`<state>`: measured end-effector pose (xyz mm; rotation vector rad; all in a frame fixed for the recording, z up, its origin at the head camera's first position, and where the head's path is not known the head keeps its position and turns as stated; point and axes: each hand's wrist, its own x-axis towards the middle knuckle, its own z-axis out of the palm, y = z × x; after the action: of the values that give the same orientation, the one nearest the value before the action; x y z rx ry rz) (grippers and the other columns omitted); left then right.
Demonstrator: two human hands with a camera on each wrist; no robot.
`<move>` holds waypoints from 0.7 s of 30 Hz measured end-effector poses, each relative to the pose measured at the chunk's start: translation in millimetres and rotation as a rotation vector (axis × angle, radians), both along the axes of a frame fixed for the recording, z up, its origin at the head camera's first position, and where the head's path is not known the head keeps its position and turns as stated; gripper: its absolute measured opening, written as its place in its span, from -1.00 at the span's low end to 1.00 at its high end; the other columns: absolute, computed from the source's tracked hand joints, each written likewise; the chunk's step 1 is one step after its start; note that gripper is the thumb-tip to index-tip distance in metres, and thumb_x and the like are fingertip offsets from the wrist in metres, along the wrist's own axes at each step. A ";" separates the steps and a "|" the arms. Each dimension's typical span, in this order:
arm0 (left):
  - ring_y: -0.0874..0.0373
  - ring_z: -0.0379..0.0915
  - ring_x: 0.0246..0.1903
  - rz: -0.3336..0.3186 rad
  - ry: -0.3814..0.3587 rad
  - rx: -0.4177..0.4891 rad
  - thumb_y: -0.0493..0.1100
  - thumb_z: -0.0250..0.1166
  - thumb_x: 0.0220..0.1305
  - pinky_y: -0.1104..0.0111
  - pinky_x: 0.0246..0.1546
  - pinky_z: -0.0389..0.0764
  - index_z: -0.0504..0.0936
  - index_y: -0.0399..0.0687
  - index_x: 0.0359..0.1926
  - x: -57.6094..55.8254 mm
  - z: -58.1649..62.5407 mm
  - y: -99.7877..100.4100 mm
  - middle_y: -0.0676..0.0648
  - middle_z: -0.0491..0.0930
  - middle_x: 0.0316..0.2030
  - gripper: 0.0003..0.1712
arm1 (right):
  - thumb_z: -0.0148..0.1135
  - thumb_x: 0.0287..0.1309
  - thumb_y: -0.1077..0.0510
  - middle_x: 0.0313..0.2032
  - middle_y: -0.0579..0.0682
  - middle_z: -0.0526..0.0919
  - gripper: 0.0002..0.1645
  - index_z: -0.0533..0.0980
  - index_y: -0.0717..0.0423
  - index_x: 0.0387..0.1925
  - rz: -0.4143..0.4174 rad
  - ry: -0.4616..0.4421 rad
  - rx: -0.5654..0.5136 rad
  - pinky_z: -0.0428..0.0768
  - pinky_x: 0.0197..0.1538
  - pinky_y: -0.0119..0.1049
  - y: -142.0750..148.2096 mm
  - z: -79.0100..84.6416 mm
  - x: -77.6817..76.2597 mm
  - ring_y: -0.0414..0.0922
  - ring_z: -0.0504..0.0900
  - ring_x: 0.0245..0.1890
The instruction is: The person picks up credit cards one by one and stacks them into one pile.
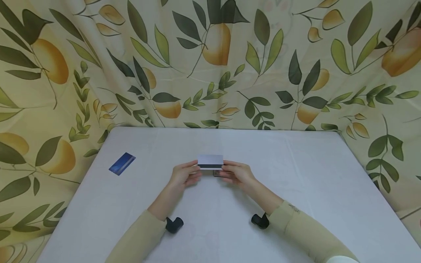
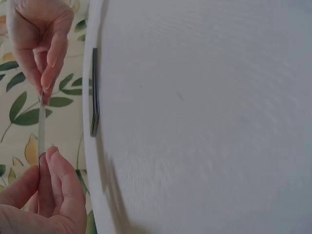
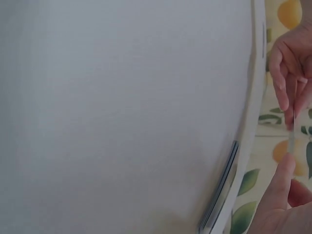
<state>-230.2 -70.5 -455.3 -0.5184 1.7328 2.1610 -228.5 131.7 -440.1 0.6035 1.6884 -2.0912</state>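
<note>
A pale card with a dark stripe along its lower part (image 1: pixel 210 161) is held up by its two short ends between both hands. My left hand (image 1: pixel 185 174) pinches its left end between thumb and fingers; my right hand (image 1: pixel 239 173) pinches the right end in the same way. Both wrist views show the card (image 2: pixel 42 129) edge-on as a thin pale strip. Below it, a dark-edged flat object (image 1: pixel 216 173) lies on the table, mostly hidden by the card and right fingers. It appears as a thin dark shape (image 2: pixel 94 92) in the left wrist view.
A blue card (image 1: pixel 122 163) with a pale stripe lies at the table's left side. The white table (image 1: pixel 296 175) ends in front of a curtain (image 1: pixel 204 84) printed with leaves and fruit. Black wrist cameras (image 1: pixel 174 225) sit at both sleeve cuffs.
</note>
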 end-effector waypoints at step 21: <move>0.13 0.64 -0.46 -0.109 -0.054 0.027 -0.35 0.23 0.14 0.34 -0.37 0.65 0.49 -0.20 0.10 -7.1 -12.7 38.6 -0.25 0.63 -0.21 -0.55 | 0.12 0.16 0.31 -0.46 -0.03 0.67 -0.44 0.30 0.26 0.21 -0.030 -0.047 0.009 0.65 -0.25 -0.26 38.4 -10.8 5.0 -0.19 0.68 -0.45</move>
<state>-237.3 -31.9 -468.0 -0.4609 1.6616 2.0730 -223.5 170.1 -450.9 0.6794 1.6738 -2.0752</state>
